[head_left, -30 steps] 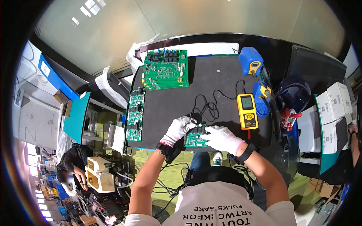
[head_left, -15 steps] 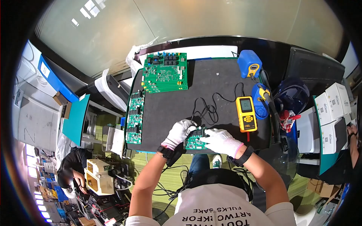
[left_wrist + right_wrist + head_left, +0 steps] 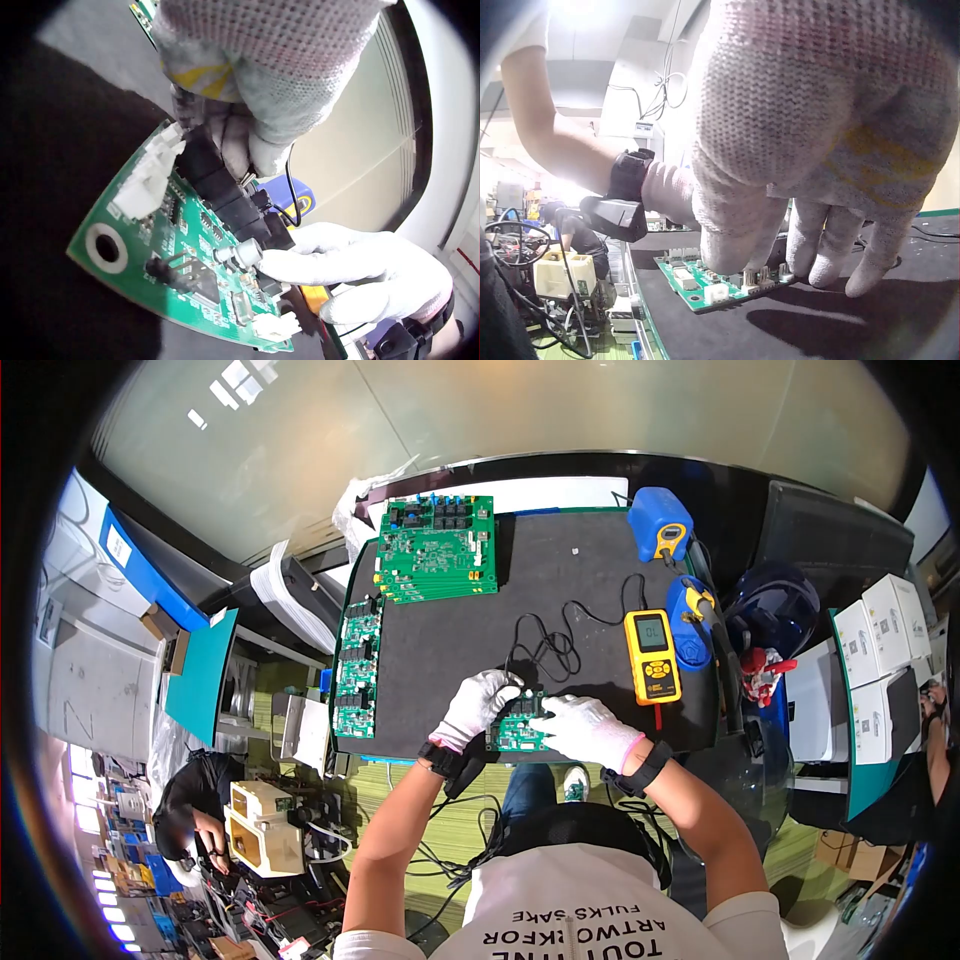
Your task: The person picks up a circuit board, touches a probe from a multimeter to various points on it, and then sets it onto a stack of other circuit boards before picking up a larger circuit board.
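A small green circuit board (image 3: 520, 733) lies on the dark mat near the table's front edge, between both gloved hands. My left hand (image 3: 481, 705) is at its far left part, where a thin black cable (image 3: 291, 184) runs to the fingertips. Thumb and fingers pinch there, close over the black relays (image 3: 225, 191); the cable's tip is hidden. From the right, my right hand (image 3: 590, 730) rests on the board, fingers fairly straight. One of its fingertips lies against a silver capacitor (image 3: 247, 253). The cable leads to a yellow handheld meter (image 3: 652, 657).
A stack of larger green boards (image 3: 437, 550) sits at the back left. Several small boards (image 3: 357, 670) line the left edge. On the right stand a blue station (image 3: 660, 523) and a blue-yellow holder (image 3: 690, 622). Another person (image 3: 195, 795) is off to the left.
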Demonstrator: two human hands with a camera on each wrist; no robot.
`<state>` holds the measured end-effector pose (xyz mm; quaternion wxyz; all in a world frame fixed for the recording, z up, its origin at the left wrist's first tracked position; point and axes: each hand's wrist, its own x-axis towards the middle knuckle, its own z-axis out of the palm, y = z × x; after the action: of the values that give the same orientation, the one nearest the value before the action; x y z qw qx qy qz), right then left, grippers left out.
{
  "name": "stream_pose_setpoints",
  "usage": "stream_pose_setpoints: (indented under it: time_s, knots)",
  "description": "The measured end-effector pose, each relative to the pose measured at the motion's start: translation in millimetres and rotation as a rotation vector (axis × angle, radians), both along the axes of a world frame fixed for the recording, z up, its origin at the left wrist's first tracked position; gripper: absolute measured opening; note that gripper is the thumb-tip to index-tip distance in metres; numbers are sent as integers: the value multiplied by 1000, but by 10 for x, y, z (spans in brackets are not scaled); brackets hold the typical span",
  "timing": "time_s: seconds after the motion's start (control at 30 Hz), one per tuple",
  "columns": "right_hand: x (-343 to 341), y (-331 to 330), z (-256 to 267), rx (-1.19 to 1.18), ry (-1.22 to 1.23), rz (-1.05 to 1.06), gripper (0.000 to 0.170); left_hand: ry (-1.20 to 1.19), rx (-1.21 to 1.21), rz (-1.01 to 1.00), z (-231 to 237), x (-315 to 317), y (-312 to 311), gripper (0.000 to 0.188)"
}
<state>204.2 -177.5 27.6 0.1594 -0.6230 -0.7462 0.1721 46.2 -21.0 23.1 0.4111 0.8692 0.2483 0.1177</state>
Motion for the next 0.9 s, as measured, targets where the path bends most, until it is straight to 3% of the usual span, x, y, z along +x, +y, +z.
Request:
stream_pose_setpoints:
  time_s: [0.13, 0.2, 0.9]
  knots:
    - [-3, 7, 31, -75, 12, -11, 27, -66, 7, -4, -46, -12, 6, 23]
    - [3, 6, -36, 27, 1, 8, 26, -63, 10, -11, -53, -14, 16, 24]
    - [-21, -7, -6, 0, 3, -13, 24, -14, -3, -44, -1, -14, 37, 27]
